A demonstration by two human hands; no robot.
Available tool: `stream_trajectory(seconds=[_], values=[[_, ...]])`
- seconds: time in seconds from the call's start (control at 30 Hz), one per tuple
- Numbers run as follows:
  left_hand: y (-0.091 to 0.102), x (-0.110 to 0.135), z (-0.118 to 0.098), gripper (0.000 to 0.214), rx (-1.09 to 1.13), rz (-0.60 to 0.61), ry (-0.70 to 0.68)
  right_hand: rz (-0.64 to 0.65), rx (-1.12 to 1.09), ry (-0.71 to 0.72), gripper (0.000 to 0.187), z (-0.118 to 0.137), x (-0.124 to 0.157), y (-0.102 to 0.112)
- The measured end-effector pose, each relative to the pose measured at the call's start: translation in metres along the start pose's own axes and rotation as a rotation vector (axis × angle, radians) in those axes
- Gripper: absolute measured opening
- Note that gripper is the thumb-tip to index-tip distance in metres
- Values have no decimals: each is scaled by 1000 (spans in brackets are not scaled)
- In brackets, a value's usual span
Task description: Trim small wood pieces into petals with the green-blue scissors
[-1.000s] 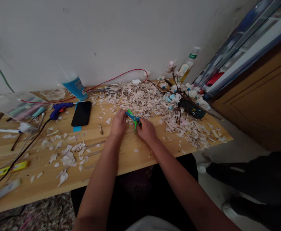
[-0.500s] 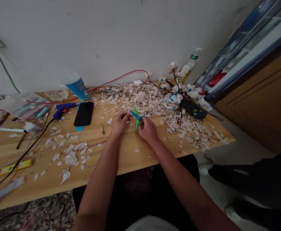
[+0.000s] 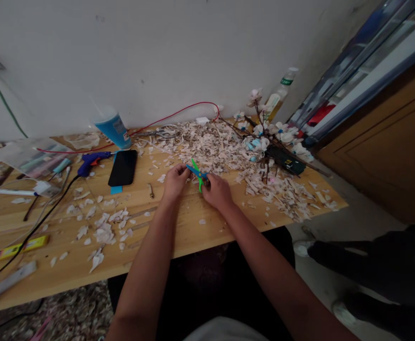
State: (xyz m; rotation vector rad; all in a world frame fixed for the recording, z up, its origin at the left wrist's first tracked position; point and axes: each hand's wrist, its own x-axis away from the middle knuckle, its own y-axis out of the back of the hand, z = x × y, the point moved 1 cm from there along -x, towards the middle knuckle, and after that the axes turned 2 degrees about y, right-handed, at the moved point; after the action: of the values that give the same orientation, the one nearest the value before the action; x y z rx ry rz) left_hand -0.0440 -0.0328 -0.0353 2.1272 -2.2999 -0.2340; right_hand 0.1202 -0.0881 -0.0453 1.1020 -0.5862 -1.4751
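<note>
My right hand [image 3: 218, 190] is closed around the handles of a pair of blue and green scissors [image 3: 199, 174], whose blades point left and stand apart. Close to the blade tips, my left hand [image 3: 176, 181] is closed in a pinch; whatever lies between its fingertips is too small to make out. Behind both hands spreads a heap of pale petal-like scraps [image 3: 207, 144]. To the right, a branch with white and blue flowers [image 3: 260, 142] leans over the heap.
On the left of the wooden table [image 3: 189, 232] lie a phone [image 3: 122, 168], a blue glue gun [image 3: 91, 163] and a yellow packet [image 3: 17, 249]. A blue cup [image 3: 114, 130] and a bottle [image 3: 280, 97] stand near the wall. Another person's dark-clothed legs [image 3: 366, 265] show at lower right.
The scissors have moved slightly left, bringing the blade tips nearer my left fingers. My left hand stays almost in place.
</note>
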Motion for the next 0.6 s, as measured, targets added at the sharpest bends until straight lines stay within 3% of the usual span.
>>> stream_trajectory(seconds=[0.23, 0.6], values=[[1, 1, -3, 15, -45, 19, 10, -14, -8, -1, 7, -1, 0, 0], [11, 2, -15, 14, -216, 4, -95, -8, 108, -49, 11, 0, 2, -1]])
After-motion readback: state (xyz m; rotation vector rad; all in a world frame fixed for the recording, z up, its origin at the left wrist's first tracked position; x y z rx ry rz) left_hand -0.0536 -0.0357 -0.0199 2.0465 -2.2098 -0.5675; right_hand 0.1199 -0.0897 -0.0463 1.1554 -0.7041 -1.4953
